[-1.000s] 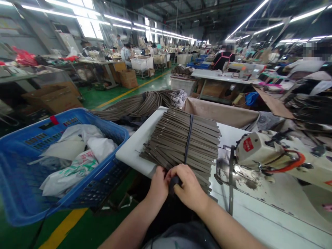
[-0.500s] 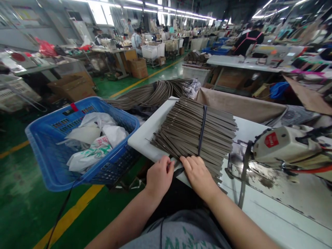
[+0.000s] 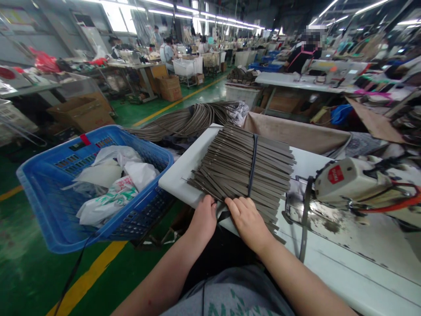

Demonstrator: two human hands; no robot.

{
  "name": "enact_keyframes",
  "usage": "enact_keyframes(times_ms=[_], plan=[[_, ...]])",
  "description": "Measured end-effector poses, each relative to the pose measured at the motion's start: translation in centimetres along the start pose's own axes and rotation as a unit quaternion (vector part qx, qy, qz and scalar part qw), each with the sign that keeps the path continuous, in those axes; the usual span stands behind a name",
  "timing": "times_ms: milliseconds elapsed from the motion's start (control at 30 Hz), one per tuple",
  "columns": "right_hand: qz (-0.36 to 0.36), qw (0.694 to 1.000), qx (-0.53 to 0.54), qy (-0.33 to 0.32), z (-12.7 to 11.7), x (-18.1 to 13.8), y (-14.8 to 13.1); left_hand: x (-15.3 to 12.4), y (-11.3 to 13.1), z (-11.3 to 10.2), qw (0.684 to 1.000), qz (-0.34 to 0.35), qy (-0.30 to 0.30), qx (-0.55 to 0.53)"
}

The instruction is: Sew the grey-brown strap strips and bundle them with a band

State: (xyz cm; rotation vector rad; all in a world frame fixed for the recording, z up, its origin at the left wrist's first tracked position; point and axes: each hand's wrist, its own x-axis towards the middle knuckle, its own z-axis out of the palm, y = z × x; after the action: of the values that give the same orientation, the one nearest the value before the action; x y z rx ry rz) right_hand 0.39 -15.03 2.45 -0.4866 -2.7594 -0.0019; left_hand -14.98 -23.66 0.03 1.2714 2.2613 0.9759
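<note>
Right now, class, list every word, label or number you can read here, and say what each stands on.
No text reads clearly.
Red label on the cream sewing machine: white marks, too blurred.
White plastic bag in the blue plastic basket: green print, too small.
Grey shirt at the bottom edge: green letters, cut off and unreadable.

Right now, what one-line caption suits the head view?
Left hand and right hand on the near ends of a banded bundle of grey strips on a white table, blue basket beside it.
</note>
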Motion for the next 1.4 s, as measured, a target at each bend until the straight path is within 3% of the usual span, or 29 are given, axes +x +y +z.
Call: enact_keyframes(times_ms=[167, 333, 800, 1000, 1267, 1400], plan=[[-0.001, 1.0, 0.005, 0.001, 0.2, 0.3, -0.2, -0.3, 0.3, -0.1, 0.995, -0.039, -0.04, -0.08], [0.003, 1.0, 0.001, 0.001, 0.2, 0.3, -0.6, -0.3, -0.3, -0.6, 0.994, -0.005, -0.055, -0.09], [-0.01, 0.999, -0.021, 0.043, 1.6, -0.5, -4.0, -2.3, -3.6, -1.3, 0.993, -0.047, -0.072, -0.082], [0.001, 0.999, -0.026, 0.044, 1.5, 0.4, -3.0, -1.1, -2.7, -0.1, 0.996, -0.028, -0.045, -0.072], [-0.012, 0.998, -0.043, 0.033, 1.2, 1.7, -1.5, 1.5, -1.2, 0.0, 0.999, -0.035, -0.027, 0.014], [-0.025, 0.998, -0.054, 0.021, 0.6, 2.0, -0.9, 1.7, -0.9, -0.3, 0.998, -0.011, -0.048, 0.041]])
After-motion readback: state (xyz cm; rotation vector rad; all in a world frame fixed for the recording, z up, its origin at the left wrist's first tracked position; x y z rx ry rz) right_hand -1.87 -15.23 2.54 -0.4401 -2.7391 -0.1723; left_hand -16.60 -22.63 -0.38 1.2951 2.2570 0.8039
